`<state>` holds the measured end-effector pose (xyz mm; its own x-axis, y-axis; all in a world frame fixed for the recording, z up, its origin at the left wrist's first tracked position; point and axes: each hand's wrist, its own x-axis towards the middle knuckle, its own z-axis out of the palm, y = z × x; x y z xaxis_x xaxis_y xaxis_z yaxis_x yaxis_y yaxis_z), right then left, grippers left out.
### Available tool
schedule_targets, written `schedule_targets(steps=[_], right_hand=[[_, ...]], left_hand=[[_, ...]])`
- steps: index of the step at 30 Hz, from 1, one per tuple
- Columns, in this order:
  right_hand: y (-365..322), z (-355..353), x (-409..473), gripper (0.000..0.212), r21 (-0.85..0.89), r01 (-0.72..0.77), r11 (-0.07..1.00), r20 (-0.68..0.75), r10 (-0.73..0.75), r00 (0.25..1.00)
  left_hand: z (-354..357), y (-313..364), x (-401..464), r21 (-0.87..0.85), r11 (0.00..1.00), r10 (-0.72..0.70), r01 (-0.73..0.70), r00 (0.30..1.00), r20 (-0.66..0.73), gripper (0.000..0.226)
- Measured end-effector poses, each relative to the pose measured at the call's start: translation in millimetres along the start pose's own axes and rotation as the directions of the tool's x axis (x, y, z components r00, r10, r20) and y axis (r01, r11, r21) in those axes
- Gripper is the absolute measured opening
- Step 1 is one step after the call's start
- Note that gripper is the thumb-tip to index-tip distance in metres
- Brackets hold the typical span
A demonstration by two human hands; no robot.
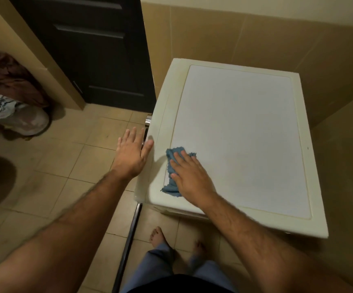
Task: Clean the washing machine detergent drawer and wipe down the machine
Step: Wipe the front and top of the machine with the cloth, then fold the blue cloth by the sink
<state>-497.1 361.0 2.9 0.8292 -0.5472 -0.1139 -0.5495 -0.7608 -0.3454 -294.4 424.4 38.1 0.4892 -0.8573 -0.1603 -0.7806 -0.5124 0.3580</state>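
The right hand (189, 173) is pressing a blue cloth (172, 172) flat-fingered onto the washing machine (245, 127) top; the left hand (132, 152) is hovering, fingers spread.

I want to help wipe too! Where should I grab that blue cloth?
Probably the loose bunched corner of the blue cloth, coming from the far left. The right hand presses flat on its middle, and the cloth lies flat on the washing machine top.

A blue cloth (172, 173) lies on the cream-rimmed white washing machine (241, 132), beside a black door (91, 49) and beige floor tiles (69, 149).
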Motion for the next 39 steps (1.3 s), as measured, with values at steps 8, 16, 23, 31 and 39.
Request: schedule_targets(steps=[8, 16, 23, 31, 39], right_hand=[[-9.9, -2.1, -45.5, 0.045, 0.153, 0.214, 0.965, 0.073, -0.227, 0.971], [-29.6, -13.5, -61.1, 0.021, 0.734, -0.039, 0.678, 0.099, -0.05, 0.994], [-48.0, -30.6, -18.8, 0.015, 0.786, -0.043, 0.617, -0.069, 0.157, 0.985], [-82.1, 15.8, -11.0, 0.031, 0.558, -0.033, 0.829, 0.103, -0.029, 0.994], [-144.1, 17.7, 3.7, 0.023, 0.592, -0.014, 0.806, 0.053, -0.022, 0.998]], left_hand=[[14.1, 10.4, -53.0, -0.037, 0.994, -0.102, 0.1, 0.992, -0.069, 0.073], [11.2, -21.1, -106.2, -0.19, 0.937, -0.325, 0.295, 0.933, -0.154, 0.079], [18.6, -52.1, -134.8, -0.283, 0.883, -0.425, 0.373, 0.892, -0.151, 0.08], [20.3, -87.9, -138.2, -0.352, 0.859, -0.424, 0.371, 0.901, -0.086, 0.08], [-3.6, -130.7, -125.5, -0.426, 0.855, -0.333, 0.296, 0.943, -0.014, 0.07]])
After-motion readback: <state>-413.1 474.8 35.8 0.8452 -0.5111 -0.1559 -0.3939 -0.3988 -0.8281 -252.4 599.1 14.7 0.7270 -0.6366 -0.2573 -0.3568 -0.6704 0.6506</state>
